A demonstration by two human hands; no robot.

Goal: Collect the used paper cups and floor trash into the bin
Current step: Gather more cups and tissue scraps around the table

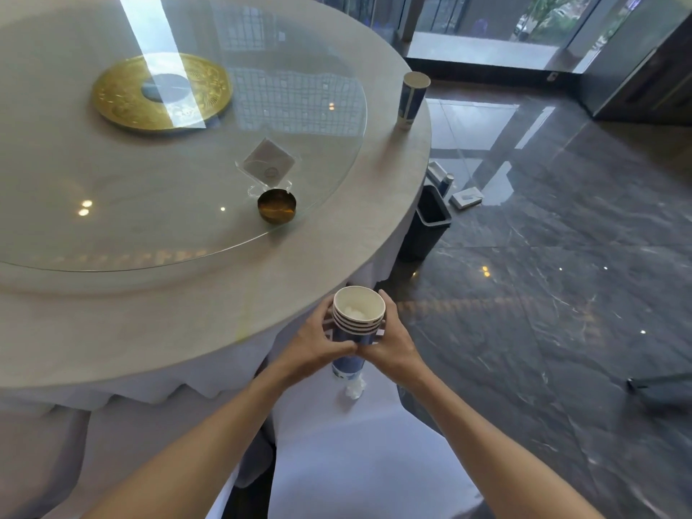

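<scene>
The round table [337, 256] fills the frame from nine to twelve o'clock, its glass turntable [187, 226] carrying a gold disc [161, 92], a clear card stand [267, 162] and a brass ashtray [277, 206]. Dark polished floor [561, 294] takes up the three o'clock side. The black bin [430, 222] stands on that floor just beyond the table's edge, at about one o'clock from the hands. Beside it, further out, lies floor trash: a flat white box [466, 198] and what looks like a small bottle [447, 181].

One paper cup [412, 99] stands upright at the table's rim, at about twelve-to-one o'clock, well apart from the hands. The stack of cups [357, 324] is held upright just off the table edge, long axis vertical, with white crumpled paper inside the top cup. The left hand [318, 344] and right hand [393, 342] both wrap it, fingers clamped around the stack's sides from either flank. A white scrap [354, 389] shows just below the stack.

The lone cup lies ahead and rightward, so the right hand is the nearer one to reach it, probably before the stack goes to the bin.
</scene>
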